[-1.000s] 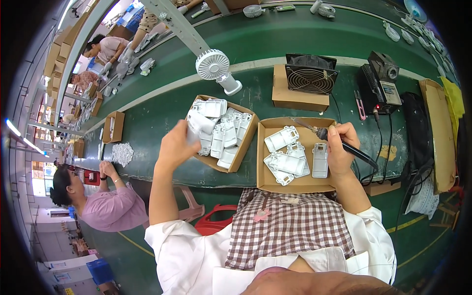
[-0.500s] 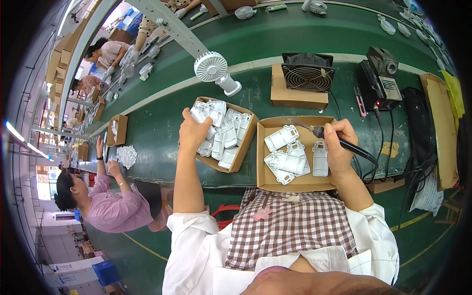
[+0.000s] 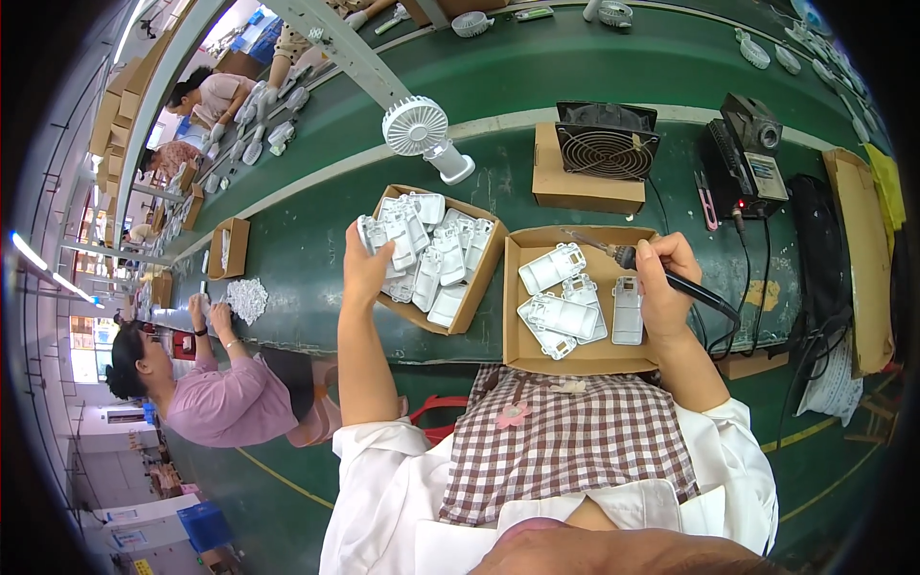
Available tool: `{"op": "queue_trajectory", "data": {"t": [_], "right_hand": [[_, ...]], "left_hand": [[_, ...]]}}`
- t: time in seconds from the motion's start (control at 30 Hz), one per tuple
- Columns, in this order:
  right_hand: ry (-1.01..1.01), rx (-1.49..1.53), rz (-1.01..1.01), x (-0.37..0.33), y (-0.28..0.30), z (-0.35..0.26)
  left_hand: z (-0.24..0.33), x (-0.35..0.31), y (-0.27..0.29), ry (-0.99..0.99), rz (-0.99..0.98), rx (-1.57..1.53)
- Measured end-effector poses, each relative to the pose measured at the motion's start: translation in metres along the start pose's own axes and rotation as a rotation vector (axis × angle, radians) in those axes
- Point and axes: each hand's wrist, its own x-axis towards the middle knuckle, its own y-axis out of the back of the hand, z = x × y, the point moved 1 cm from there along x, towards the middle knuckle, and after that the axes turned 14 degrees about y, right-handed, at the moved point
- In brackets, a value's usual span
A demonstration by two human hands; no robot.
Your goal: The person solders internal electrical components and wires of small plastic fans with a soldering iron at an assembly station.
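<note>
My left hand point(image 3: 365, 266) is closed at the left edge of a cardboard box point(image 3: 482, 278) heaped with white plastic casings point(image 3: 447, 251). Between its thumb and fingers is a white plastic casing point(image 3: 376, 233), tilted up and overlapping others in the pile. A black-handled soldering iron point(image 3: 701, 293) is gripped in my right hand point(image 3: 668, 278). Its metal tip points left, over the far side of a shallow cardboard tray point(image 3: 513, 331). Several more white casings point(image 3: 554, 269) lie in that tray, one of them close beside my right hand.
Beyond the tray, a black fan point(image 3: 606, 149) rests on a cardboard box. A soldering station point(image 3: 746, 168) and pink-handled tweezers point(image 3: 706, 201) are at the right. A white handheld fan point(image 3: 422, 134) stands behind the casings. At left, a co-worker point(image 3: 220, 383) sits by small white parts point(image 3: 247, 300).
My left hand has drawn slightly left and turned, and the casing in its grasp is now tilted up. My right hand stays nearly still. The co-worker's raised hand has come down.
</note>
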Motion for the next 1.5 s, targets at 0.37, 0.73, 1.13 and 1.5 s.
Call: {"op": "queue_trajectory", "data": {"t": [0.37,0.73,1.13,1.5], "right_hand": [[-0.008,-0.015,0.010,0.000,-0.001,0.000],[-0.004,-0.026,0.036,0.000,-0.001,-0.001],[0.014,-0.019,0.038,-0.002,0.003,0.001],[0.015,-0.036,0.054,0.000,0.002,0.001]], "left_hand": [[-0.020,0.009,0.029,0.154,0.134,-0.373],[0.003,-0.031,-0.009,0.010,0.184,0.434],[0.022,-0.033,-0.019,0.082,0.133,-0.133],[0.030,-0.007,-0.051,-0.006,0.210,0.247]]}}
